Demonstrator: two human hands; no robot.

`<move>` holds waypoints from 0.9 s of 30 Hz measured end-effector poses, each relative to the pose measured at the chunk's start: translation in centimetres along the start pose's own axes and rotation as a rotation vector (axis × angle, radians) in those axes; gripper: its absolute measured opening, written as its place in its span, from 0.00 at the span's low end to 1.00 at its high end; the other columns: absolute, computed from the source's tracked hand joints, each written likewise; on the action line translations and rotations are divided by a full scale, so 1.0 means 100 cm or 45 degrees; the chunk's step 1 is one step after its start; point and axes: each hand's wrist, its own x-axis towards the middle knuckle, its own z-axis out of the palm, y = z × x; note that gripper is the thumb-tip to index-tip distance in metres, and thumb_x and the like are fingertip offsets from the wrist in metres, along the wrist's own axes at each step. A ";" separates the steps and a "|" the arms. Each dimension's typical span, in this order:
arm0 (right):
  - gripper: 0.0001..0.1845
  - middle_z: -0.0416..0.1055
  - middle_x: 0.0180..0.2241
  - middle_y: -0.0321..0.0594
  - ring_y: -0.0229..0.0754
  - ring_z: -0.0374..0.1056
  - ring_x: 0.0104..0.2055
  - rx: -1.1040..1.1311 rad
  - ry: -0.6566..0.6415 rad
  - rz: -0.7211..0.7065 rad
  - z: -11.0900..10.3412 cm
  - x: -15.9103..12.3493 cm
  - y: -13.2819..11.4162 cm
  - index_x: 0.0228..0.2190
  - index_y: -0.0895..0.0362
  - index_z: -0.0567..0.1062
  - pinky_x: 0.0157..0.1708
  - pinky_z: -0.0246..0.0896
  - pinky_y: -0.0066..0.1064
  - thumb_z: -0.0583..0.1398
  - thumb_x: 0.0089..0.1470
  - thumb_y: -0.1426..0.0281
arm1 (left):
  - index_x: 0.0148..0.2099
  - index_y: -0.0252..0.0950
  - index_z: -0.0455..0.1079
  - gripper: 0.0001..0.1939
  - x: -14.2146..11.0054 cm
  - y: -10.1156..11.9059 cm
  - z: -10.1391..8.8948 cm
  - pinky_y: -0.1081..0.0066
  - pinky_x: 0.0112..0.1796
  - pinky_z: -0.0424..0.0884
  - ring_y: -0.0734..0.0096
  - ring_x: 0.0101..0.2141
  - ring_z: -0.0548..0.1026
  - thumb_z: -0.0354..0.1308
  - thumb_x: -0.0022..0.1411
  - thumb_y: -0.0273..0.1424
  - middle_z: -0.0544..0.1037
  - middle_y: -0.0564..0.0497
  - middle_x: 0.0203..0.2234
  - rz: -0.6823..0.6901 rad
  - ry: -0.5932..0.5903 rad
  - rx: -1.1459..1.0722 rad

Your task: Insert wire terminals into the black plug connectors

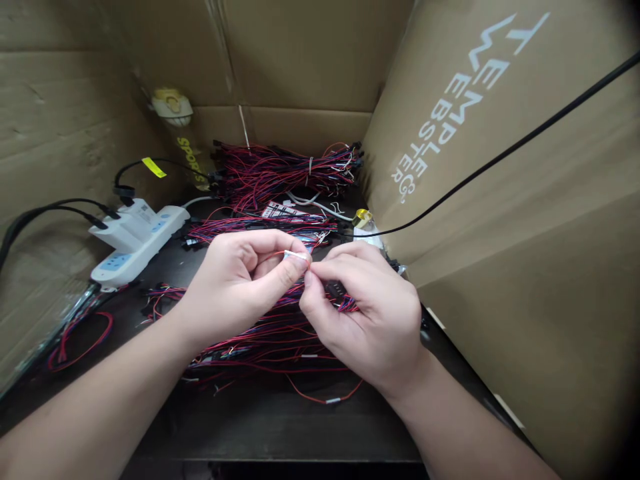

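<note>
My left hand [250, 270] is closed, pinching a thin red wire with a small white sleeve [296, 255] between thumb and forefinger. Right against it, my right hand [365, 287] pinches at the end of the same wire; its fingertips meet the left ones and hide the tip. A black multi-pin connector [336, 289] shows under the curled fingers of my right hand. Beneath both hands lies a loose spread of red, blue and black wires [270, 333], and one red wire with a white label [333, 401] loops toward the front.
A tied wire bundle [285, 170] lies at the back, with another bundle [225, 229] before it. At left are a white power strip [117, 267] with plugs and a bottle [185, 140]. Cardboard walls [480, 200] surround the dark table [280, 433]; a black cable [480, 165] crosses at right.
</note>
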 end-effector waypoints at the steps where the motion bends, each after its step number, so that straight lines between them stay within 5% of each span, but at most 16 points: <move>1: 0.06 0.78 0.28 0.39 0.40 0.71 0.33 0.001 0.002 -0.002 0.000 0.000 0.000 0.30 0.60 0.78 0.39 0.71 0.38 0.63 0.58 0.80 | 0.37 0.33 0.80 0.12 0.000 0.000 0.000 0.79 0.20 0.60 0.77 0.22 0.67 0.66 0.62 0.38 0.76 0.49 0.26 0.003 0.004 0.007; 11: 0.09 0.74 0.26 0.39 0.40 0.69 0.33 -0.005 0.010 0.036 0.001 -0.001 -0.001 0.27 0.59 0.75 0.37 0.70 0.37 0.62 0.57 0.80 | 0.39 0.34 0.80 0.12 0.000 -0.002 0.001 0.79 0.20 0.60 0.78 0.21 0.67 0.65 0.62 0.38 0.76 0.49 0.26 0.011 -0.013 0.043; 23: 0.08 0.75 0.27 0.36 0.38 0.71 0.31 0.330 0.042 0.367 0.001 -0.001 -0.007 0.26 0.57 0.75 0.33 0.70 0.32 0.62 0.55 0.80 | 0.37 0.33 0.80 0.11 -0.001 0.006 0.001 0.78 0.19 0.61 0.76 0.20 0.67 0.67 0.59 0.37 0.74 0.51 0.21 -0.021 -0.003 0.021; 27: 0.08 0.75 0.28 0.35 0.37 0.71 0.31 0.339 0.019 0.322 0.000 -0.001 -0.008 0.26 0.57 0.75 0.36 0.71 0.32 0.63 0.54 0.81 | 0.34 0.34 0.80 0.10 0.000 0.009 -0.004 0.77 0.19 0.64 0.73 0.20 0.71 0.70 0.55 0.36 0.76 0.51 0.21 -0.023 -0.022 -0.018</move>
